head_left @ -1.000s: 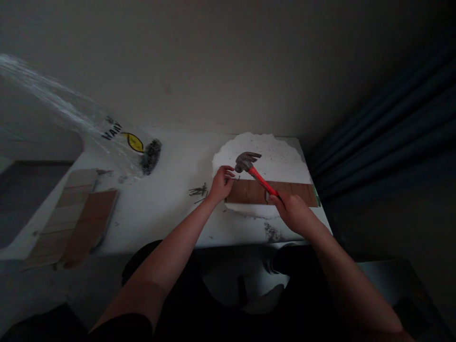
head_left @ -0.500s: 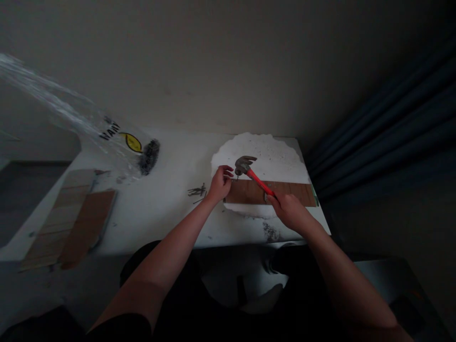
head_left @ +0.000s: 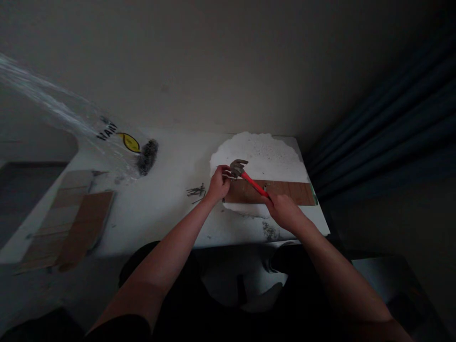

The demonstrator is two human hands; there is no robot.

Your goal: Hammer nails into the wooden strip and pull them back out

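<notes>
My right hand [head_left: 283, 209] is closed round the red handle of a claw hammer [head_left: 253, 184]. Its grey metal head is right beside the fingertips of my left hand [head_left: 218, 184], over the far left end of a flat brown wooden board [head_left: 290, 191]. My left hand is pinched on a thin nail at that end; the hammer head and fingers now hide most of it. The board lies on a rough-edged white sheet [head_left: 260, 149]. To the left of my left hand, several loose nails [head_left: 195, 191] lie in a small pile.
The white table [head_left: 160, 209] stands against a grey wall. At its left lie brown wooden boards [head_left: 85, 223], partly past the front edge. Clear plastic wrap with black and yellow print [head_left: 128, 142] stretches in from the upper left. Dark curtains [head_left: 384, 123] hang at the right.
My right hand has brought the hammer left and slightly down, so its head now covers the spot where the nail showed. My left hand has stayed nearly in place.
</notes>
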